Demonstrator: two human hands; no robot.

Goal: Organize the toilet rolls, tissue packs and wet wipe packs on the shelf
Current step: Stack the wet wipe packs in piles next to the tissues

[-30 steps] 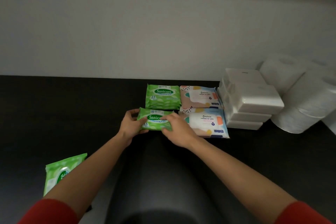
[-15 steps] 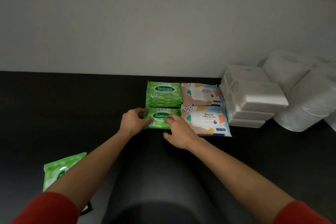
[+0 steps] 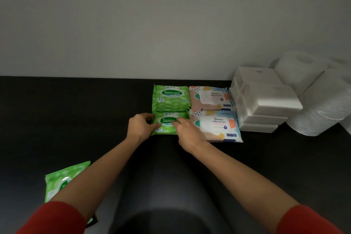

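Stock nearest us is a loose green pack (image 3: pixel 62 180), back beside the left forearm. Ahead, our left hand (image 3: pixel 141 126) pinches the left end of the front green pack (image 3: pixel 167 124), and our right hand (image 3: pixel 188 135) rests its fingertips on top. The pack lies flat on the shelf (image 3: pixel 76 119). We judge it light, squashy and slick-filmed, best taken by its short ends. Just beyond our fingers sits the rear green stack (image 3: pixel 171 99), and the patterned packs (image 3: pixel 216 127) lie right of the right hand.
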